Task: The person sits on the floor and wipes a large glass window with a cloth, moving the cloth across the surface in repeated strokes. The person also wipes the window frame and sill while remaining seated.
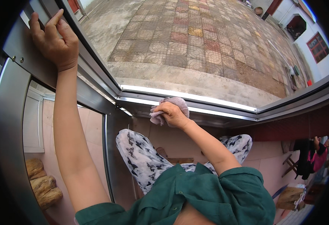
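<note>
My right hand grips a crumpled, pale purple cloth against the lower rail of a silver metal frame, left of its corner. Up at the left, my left hand rests by the upright metal frame, its fingers apart and bent, with nothing seen in them. Where its palm touches the metal I cannot tell. Black seals line the frame's inner edge.
Beside my left arm stands a metal door panel with a glass pane. Logs lie at the lower left. A person sits at the right, near a wooden stool. Beyond the frame lies a paved yard.
</note>
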Demonstrator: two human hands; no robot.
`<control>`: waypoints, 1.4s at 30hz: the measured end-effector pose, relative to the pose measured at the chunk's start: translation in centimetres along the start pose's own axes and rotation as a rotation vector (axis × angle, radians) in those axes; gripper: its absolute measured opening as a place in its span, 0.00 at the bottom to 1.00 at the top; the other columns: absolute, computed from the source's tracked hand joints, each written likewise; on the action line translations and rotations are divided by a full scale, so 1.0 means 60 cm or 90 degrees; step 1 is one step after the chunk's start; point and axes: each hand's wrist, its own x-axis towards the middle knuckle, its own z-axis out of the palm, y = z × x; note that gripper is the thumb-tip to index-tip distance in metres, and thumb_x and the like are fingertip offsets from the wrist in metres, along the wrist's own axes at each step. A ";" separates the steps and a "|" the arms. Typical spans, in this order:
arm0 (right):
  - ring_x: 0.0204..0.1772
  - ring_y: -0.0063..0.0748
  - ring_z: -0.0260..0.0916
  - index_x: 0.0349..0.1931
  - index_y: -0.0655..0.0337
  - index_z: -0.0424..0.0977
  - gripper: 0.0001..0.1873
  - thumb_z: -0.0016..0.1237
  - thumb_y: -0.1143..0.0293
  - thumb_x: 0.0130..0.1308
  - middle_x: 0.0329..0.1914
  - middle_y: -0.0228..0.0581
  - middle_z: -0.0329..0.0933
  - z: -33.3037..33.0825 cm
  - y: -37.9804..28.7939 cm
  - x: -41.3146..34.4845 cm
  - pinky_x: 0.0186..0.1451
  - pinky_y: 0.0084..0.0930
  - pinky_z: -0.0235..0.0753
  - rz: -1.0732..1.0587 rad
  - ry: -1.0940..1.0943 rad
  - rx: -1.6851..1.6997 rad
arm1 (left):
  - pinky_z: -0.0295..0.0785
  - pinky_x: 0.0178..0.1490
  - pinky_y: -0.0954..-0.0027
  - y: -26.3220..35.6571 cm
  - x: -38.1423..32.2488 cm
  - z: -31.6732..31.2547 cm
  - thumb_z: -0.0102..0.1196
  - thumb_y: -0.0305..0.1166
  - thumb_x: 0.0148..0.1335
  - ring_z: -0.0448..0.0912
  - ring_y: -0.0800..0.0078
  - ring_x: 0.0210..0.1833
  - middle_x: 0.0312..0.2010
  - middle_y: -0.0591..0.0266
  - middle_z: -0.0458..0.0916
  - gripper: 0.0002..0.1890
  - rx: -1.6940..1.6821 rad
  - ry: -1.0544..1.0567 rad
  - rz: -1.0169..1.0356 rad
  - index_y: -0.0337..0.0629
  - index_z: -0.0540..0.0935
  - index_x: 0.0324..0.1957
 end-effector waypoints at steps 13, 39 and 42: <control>0.64 0.48 0.73 0.65 0.61 0.66 0.21 0.41 0.61 0.78 0.65 0.51 0.71 -0.113 -0.134 -0.240 0.70 0.50 0.73 0.566 0.381 1.110 | 0.67 0.67 0.54 -0.078 -0.010 -0.002 0.55 0.29 0.66 0.74 0.55 0.62 0.50 0.56 0.82 0.09 0.126 -0.037 0.084 0.52 0.88 0.43; 0.71 0.50 0.67 0.71 0.57 0.62 0.34 0.30 0.41 0.77 0.73 0.49 0.65 -0.163 -0.276 -0.100 0.74 0.51 0.66 0.402 0.407 1.086 | 0.50 0.79 0.48 0.001 0.024 -0.012 0.53 0.26 0.67 0.65 0.51 0.72 0.66 0.46 0.69 0.10 -0.029 0.009 -0.030 0.49 0.84 0.46; 0.71 0.50 0.67 0.71 0.57 0.62 0.34 0.31 0.41 0.77 0.73 0.48 0.65 -0.178 -0.294 -0.073 0.74 0.51 0.67 0.416 0.427 1.062 | 0.49 0.79 0.49 0.005 0.024 -0.014 0.54 0.26 0.66 0.64 0.53 0.73 0.66 0.48 0.69 0.10 -0.003 0.005 -0.034 0.49 0.84 0.47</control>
